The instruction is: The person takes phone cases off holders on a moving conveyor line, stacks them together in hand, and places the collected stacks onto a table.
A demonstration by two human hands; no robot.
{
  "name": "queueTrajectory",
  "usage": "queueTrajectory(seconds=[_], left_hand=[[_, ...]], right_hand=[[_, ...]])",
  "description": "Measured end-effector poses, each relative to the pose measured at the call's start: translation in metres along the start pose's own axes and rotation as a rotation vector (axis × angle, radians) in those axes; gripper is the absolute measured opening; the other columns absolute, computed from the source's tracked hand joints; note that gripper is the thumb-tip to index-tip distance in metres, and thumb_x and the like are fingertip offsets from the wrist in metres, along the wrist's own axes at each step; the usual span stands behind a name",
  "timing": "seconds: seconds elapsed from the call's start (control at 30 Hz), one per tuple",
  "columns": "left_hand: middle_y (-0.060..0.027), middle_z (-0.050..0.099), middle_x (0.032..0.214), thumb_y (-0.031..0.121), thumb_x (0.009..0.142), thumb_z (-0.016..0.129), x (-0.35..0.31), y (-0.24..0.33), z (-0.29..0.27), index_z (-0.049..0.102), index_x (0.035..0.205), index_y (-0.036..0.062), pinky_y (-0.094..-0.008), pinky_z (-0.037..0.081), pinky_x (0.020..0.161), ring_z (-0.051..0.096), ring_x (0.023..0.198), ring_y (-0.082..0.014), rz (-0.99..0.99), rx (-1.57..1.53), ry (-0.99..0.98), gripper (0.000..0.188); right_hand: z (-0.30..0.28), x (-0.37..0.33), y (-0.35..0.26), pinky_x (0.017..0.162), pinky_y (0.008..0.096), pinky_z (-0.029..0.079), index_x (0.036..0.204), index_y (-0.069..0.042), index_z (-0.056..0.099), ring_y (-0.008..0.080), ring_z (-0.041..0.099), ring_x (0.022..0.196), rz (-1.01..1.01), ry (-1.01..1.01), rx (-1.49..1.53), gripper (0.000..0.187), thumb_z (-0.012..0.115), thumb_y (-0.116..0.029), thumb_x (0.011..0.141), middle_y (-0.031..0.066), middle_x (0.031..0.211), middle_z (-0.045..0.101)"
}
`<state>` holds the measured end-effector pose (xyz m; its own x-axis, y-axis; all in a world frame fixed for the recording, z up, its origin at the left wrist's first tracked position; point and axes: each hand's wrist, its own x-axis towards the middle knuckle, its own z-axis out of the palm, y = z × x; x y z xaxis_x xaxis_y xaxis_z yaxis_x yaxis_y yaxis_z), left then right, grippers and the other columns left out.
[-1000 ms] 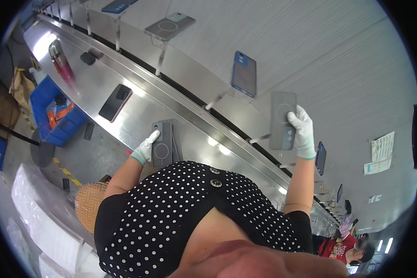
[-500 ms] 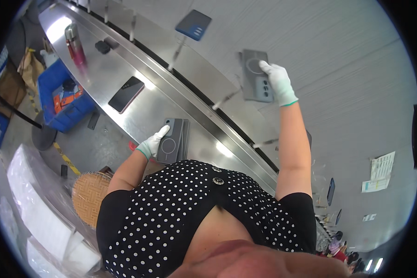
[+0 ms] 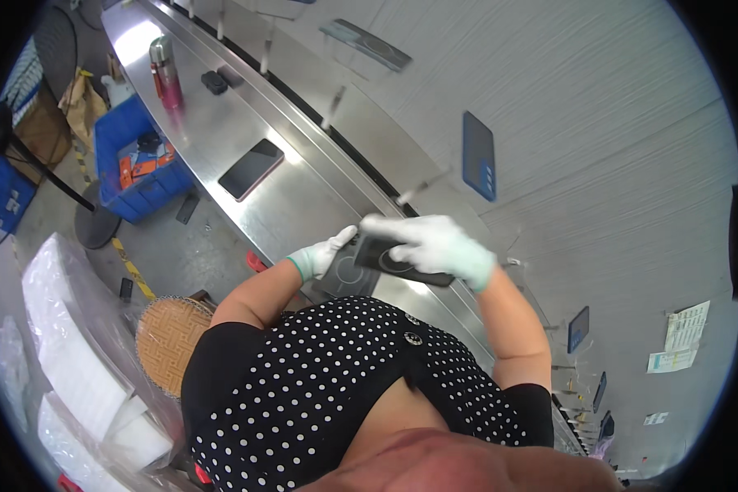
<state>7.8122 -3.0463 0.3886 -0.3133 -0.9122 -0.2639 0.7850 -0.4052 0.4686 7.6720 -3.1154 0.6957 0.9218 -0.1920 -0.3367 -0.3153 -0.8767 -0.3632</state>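
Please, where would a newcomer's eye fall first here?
Probably first on the white-gloved right hand near the centre, holding a dark phone case beside the left hand. Then on the blue crate with orange items at left, and the pink and silver bottle on the metal bench, upper left.

Phone (image 3: pixel 251 169) on bench (image 3: pixel 230 123), cases (image 3: pixel 336 283) right, apparently overlapping

A shiny metal tabletop (image 3: pixel 293 197) runs diagonally beside a grey, finely lined wall (image 3: pixel 599 148) bearing paper sheets (image 3: pixel 687 328). Bright light glares off its far left end. Yellow-and-black tape (image 3: pixel 131 268) crosses the grey floor (image 3: pixel 170 264) near a woven seat (image 3: pixel 168 348).
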Motion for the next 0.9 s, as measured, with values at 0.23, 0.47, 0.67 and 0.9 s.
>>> queueTrajectory(seconds=[0.23, 0.47, 0.67, 0.9], left_hand=[[-0.0091, 0.054, 0.131, 0.058, 0.085, 0.065, -0.004, 0.007, -0.014, 0.039, 0.139, 0.0155, -0.0369, 0.043, 0.100, 0.052, 0.120, -0.0224, 0.182, 0.343, -0.046, 0.073], [-0.0133, 0.058, 0.132, 0.057, 0.087, 0.062, -0.047, -0.005, -0.018, 0.049, 0.137, 0.0067, -0.0493, 0.048, 0.100, 0.059, 0.117, -0.0293, 0.036, -0.229, -0.080, 0.072], [-0.0181, 0.063, 0.122, 0.028, 0.094, 0.059, -0.033, -0.007, -0.035, 0.051, 0.132, 0.0011, -0.0545, 0.051, 0.095, 0.064, 0.108, -0.0342, -0.033, -0.259, -0.066, 0.047], [-0.0176, 0.063, 0.122, 0.031, 0.094, 0.060, -0.032, -0.019, -0.051, 0.053, 0.130, 0.0016, -0.0550, 0.050, 0.096, 0.064, 0.109, -0.0341, -0.017, -0.319, -0.021, 0.047]], right_hand=[[0.108, 0.103, 0.008, 0.084, 0.0397, 0.054, 0.106, -0.019, 0.074, 0.0322, 0.067, 0.097, -0.133, -0.413, -0.479, 0.031, 0.064, -0.015, 0.076, 0.0109, 0.102, 0.071], [-0.008, 0.072, -0.019, 0.084, 0.0406, 0.054, 0.090, -0.011, 0.068, 0.0295, 0.065, 0.092, -0.342, 0.773, -0.412, 0.018, 0.063, -0.008, 0.073, 0.0105, 0.095, 0.067], [-0.072, -0.044, 0.164, 0.099, 0.0347, 0.043, 0.120, 0.009, 0.055, 0.0297, 0.056, 0.117, 0.634, 1.040, 0.092, 0.055, 0.058, -0.039, 0.094, 0.0196, 0.124, 0.061], [-0.074, -0.132, 0.092, 0.070, 0.0241, 0.048, 0.100, 0.003, 0.064, 0.0090, 0.058, 0.075, 0.573, 0.567, 0.791, 0.028, 0.065, -0.023, 0.092, 0.0031, 0.089, 0.065]])
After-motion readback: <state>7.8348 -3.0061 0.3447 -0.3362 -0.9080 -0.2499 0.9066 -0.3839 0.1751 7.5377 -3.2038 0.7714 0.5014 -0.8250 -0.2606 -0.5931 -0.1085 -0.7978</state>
